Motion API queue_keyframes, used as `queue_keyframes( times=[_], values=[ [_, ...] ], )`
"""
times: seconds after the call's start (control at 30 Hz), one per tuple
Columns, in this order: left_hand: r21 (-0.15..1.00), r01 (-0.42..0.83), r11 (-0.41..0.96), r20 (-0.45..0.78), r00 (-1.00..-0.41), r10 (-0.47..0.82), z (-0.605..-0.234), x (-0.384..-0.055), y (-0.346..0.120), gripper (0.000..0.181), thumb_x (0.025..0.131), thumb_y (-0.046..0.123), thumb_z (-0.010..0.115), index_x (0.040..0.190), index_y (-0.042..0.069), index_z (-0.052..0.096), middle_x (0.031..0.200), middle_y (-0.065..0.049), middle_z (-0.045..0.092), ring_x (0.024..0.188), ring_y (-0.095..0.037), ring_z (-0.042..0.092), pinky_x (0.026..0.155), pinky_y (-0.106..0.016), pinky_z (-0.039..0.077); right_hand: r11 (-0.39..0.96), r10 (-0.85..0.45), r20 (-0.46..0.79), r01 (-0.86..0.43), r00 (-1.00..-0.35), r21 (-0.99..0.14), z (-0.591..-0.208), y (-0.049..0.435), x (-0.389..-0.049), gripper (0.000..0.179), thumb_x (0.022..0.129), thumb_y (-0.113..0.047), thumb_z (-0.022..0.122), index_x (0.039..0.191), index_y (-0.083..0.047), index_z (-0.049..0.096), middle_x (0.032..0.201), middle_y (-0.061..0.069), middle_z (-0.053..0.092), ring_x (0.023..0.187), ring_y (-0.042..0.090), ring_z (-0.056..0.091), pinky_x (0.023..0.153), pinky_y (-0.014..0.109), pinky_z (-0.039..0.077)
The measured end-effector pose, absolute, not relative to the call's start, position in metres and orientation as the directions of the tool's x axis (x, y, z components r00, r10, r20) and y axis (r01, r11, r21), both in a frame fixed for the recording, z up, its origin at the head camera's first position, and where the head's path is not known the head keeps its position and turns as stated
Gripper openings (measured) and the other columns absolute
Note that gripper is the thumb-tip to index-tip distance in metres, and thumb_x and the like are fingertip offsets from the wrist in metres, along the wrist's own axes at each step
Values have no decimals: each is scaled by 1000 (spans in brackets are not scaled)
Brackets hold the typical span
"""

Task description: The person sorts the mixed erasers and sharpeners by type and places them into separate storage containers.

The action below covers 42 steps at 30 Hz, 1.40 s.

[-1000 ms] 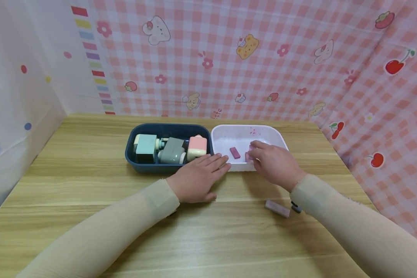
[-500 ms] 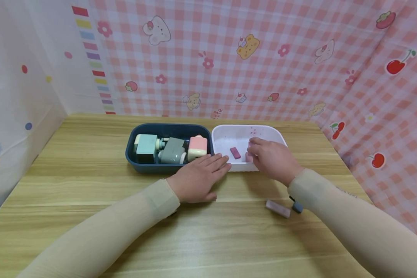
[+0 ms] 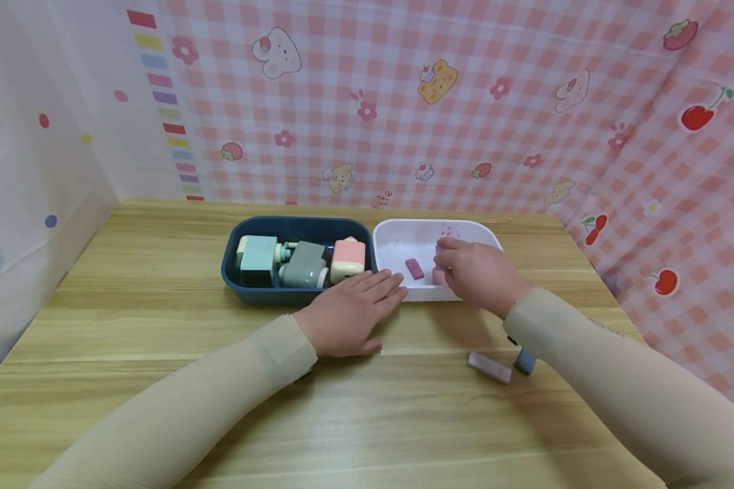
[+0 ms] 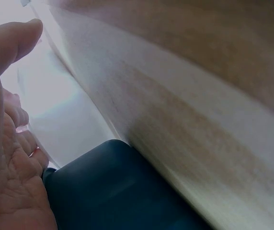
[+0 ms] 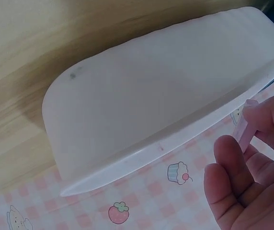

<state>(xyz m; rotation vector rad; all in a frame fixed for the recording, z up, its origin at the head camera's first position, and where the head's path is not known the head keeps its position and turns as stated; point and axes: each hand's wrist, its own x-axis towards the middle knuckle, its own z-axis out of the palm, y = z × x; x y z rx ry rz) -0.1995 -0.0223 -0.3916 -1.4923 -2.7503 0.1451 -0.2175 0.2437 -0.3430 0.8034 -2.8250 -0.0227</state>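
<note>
My left hand (image 3: 348, 316) lies with straight fingers over the front rims of a dark blue bin (image 3: 269, 297) and the white bin (image 3: 416, 294) beside it. Above the white bin my right hand (image 3: 483, 277) pinches a pale pink, translucent small block (image 5: 245, 132) between thumb and fingers. Inside that bin lie a darker pink block (image 3: 414, 269) and a light pink block (image 3: 438, 276), the latter partly hidden by the fingers. The left wrist view shows the left palm (image 4: 12, 167) against the dark blue bin's edge.
Boxy gadgets in teal (image 3: 259, 251), grey (image 3: 304, 263) and pink and cream (image 3: 348, 259) fill the dark blue bin. On the wooden table (image 3: 367, 421), a lilac bar (image 3: 489, 367) and a blue block (image 3: 525, 361) lie near the right forearm. A patterned cloth (image 3: 367, 136) stands behind.
The right hand has shifted slightly left and away from me over the white bin, and its forearm uncovers more of the blue block. The left hand stays in place.
</note>
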Motion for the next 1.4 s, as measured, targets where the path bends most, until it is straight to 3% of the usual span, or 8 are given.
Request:
queue_keyframes(
  times=[0.17, 0.3, 0.73, 1.17, 1.27, 1.4],
  values=[
    [-89, 835, 543, -41, -547, 836, -392, -199, -22, 90, 99, 57, 64, 169, 17, 24, 178, -4, 16, 166, -24, 14, 135, -40, 13, 856, -517, 149, -513, -843, 63, -340, 244, -222, 15, 98, -10, 69, 108, -6, 79, 135, 18, 72, 125, 36, 70, 104, 53, 58],
    [-91, 835, 542, -42, -547, 836, -392, -200, -22, 91, 99, 58, 64, 169, 17, 24, 178, -4, 16, 166, -24, 14, 135, -40, 13, 855, -519, 120, -513, -847, 77, -338, 246, -225, 15, 98, -10, 69, 108, -7, 79, 136, 16, 72, 124, 36, 70, 104, 53, 58],
    [-97, 833, 544, -43, -550, 834, -392, -200, -22, 92, 98, 59, 64, 169, 17, 23, 178, -5, 17, 166, -24, 14, 135, -40, 13, 825, -562, 73, -553, -824, 118, -334, 244, -236, 11, 97, -5, 66, 96, -8, 77, 112, 8, 74, 90, 26, 71, 89, 46, 63],
    [-87, 833, 546, -57, -551, 832, -391, -200, -22, 91, 99, 59, 63, 170, 18, 23, 178, -4, 15, 166, -24, 13, 135, -40, 13, 803, -589, 26, -581, -808, 132, -334, 241, -244, 12, 94, -10, 69, 84, -9, 75, 93, 2, 68, 77, 21, 61, 77, 37, 58],
    [-85, 833, 547, -59, -552, 832, -391, -200, -22, 91, 99, 59, 63, 170, 18, 23, 178, -4, 15, 166, -24, 13, 135, -40, 13, 800, -594, 21, -587, -804, 126, -335, 241, -245, 13, 93, -8, 68, 83, -9, 74, 99, 3, 73, 82, 22, 66, 80, 39, 60],
    [-80, 833, 547, -61, -552, 832, -390, -200, -22, 91, 99, 59, 63, 170, 18, 23, 178, -4, 15, 166, -24, 13, 135, -40, 13, 795, -598, 4, -592, -802, 131, -335, 240, -247, 12, 94, -8, 67, 87, -9, 76, 117, 8, 77, 101, 27, 75, 93, 44, 62]
  ],
)
